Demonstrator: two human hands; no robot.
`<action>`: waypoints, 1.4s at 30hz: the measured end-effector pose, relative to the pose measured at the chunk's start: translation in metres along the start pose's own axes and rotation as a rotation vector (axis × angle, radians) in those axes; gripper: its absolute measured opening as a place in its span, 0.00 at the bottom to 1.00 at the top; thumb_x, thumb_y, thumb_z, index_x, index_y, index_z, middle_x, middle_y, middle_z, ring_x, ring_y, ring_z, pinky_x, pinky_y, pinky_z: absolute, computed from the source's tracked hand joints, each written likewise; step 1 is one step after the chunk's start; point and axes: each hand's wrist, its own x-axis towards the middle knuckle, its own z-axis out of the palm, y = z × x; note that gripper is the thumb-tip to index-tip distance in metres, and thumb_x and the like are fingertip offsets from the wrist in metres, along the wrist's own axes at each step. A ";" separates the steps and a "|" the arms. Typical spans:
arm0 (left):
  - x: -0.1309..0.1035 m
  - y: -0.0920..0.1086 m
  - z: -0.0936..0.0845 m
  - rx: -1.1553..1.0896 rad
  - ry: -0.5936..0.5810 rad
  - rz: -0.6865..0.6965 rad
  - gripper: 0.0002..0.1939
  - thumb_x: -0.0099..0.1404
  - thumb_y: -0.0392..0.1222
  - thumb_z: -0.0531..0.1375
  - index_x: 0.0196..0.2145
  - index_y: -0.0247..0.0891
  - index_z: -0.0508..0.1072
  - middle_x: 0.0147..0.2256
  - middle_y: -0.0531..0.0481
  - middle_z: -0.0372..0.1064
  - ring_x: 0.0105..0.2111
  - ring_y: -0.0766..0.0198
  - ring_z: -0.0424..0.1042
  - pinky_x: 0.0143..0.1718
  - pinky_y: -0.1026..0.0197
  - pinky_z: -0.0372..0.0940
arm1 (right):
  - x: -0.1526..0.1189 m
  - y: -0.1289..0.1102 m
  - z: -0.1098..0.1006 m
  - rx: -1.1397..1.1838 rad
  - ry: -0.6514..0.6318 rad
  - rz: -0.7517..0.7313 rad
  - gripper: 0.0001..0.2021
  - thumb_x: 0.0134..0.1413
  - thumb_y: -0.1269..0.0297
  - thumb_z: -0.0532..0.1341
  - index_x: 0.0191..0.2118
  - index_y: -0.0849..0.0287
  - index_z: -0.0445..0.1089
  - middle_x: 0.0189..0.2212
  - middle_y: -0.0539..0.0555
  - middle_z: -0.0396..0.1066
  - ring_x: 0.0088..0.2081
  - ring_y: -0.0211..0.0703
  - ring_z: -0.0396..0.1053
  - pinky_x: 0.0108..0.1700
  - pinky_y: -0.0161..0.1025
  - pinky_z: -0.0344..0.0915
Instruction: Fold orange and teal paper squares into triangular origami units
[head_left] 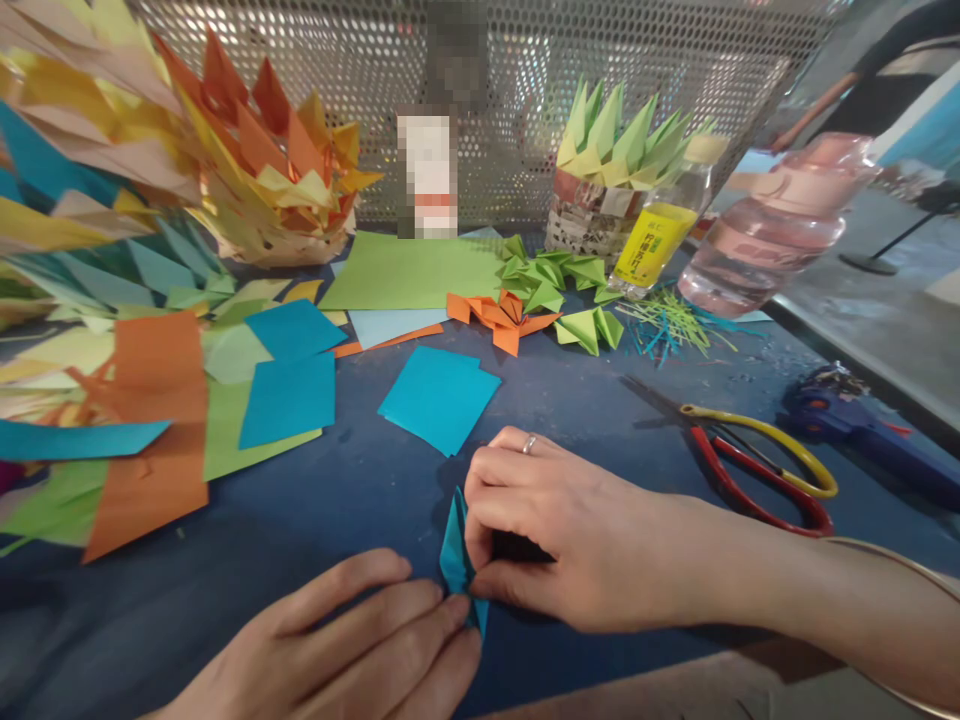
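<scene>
A small folded piece of blue paper (454, 545) stands narrow and pointed on the dark blue table, between my two hands. My right hand (536, 520), with a ring on one finger, pinches its right side between thumb and fingers. From the lower left, my left hand (360, 635) presses its fingertips against the paper's lower part; its thumb is hidden. Just beyond my hands lies a small stack of blue paper squares (439, 400). More blue squares (289, 400) lie to the left, on green and orange sheets.
Scissors (750, 450) and a blue glue gun (877, 430) lie at right. Behind stand a yellow-labelled bottle (660, 235), a pink bottle (765, 235) and a green pointed paper basket (592, 205). Orange folded pieces (502, 318) lie mid-table. Large paper-point constructions (277, 190) crowd the left.
</scene>
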 end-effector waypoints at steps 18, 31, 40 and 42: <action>0.007 0.005 0.001 0.087 -0.117 -0.037 0.13 0.73 0.44 0.54 0.49 0.42 0.75 0.46 0.54 0.76 0.50 0.63 0.73 0.57 0.60 0.66 | 0.000 0.000 0.000 0.108 0.056 0.085 0.10 0.53 0.64 0.70 0.32 0.63 0.69 0.34 0.50 0.68 0.42 0.39 0.64 0.51 0.38 0.57; -0.002 0.009 0.004 0.059 -0.089 -0.049 0.15 0.75 0.33 0.49 0.44 0.42 0.76 0.43 0.62 0.76 0.47 0.74 0.71 0.64 0.65 0.52 | 0.000 -0.003 -0.001 0.090 0.029 0.113 0.03 0.57 0.73 0.64 0.33 0.63 0.69 0.36 0.51 0.68 0.42 0.39 0.63 0.52 0.38 0.56; 0.000 0.006 0.007 0.018 -0.047 -0.033 0.16 0.76 0.33 0.47 0.43 0.41 0.75 0.41 0.59 0.77 0.47 0.72 0.71 0.63 0.64 0.52 | 0.002 0.001 0.010 -0.017 0.059 0.071 0.04 0.64 0.70 0.57 0.37 0.62 0.67 0.38 0.55 0.67 0.42 0.45 0.60 0.49 0.42 0.59; 0.000 0.007 0.007 0.005 -0.058 -0.050 0.17 0.76 0.34 0.47 0.42 0.41 0.75 0.40 0.58 0.76 0.47 0.72 0.71 0.63 0.64 0.51 | 0.002 0.000 0.011 -0.029 0.058 0.088 0.03 0.64 0.69 0.57 0.38 0.62 0.67 0.39 0.56 0.67 0.43 0.46 0.60 0.48 0.43 0.59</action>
